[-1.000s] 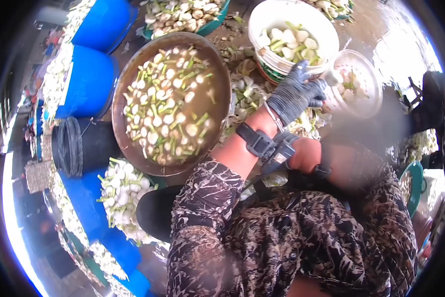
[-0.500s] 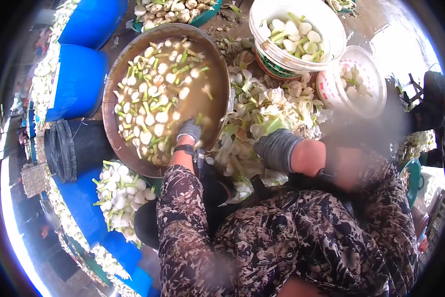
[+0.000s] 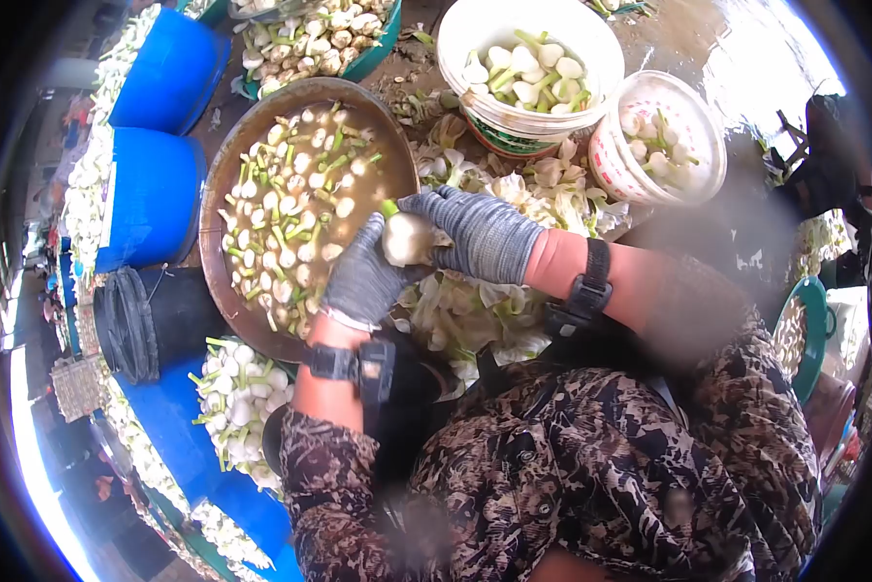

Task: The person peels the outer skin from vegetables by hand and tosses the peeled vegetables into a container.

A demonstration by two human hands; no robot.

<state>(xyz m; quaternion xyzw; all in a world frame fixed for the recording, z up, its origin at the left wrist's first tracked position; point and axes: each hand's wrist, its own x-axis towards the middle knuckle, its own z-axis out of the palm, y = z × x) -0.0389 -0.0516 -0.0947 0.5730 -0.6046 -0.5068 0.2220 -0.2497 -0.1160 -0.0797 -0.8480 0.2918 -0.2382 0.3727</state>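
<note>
Holding one white bulb (image 3: 406, 241), green-stemmed
Left hand (image 3: 363, 278) and right hand (image 3: 480, 233), gloved — grip closed on it — near round brown basin (image 3: 213, 233).

No legible text anywhere

Floor (image 3: 664, 44) and its load

The brown floor shines with glare toward the upper right. On it stand a white bucket (image 3: 460, 44), a smaller white pail (image 3: 603, 160) with red print and a green tub (image 3: 380, 56). Pale peelings (image 3: 548, 184) lie heaped between the pail and a wide metal basin (image 3: 215, 223), whose underside is hidden.
</note>
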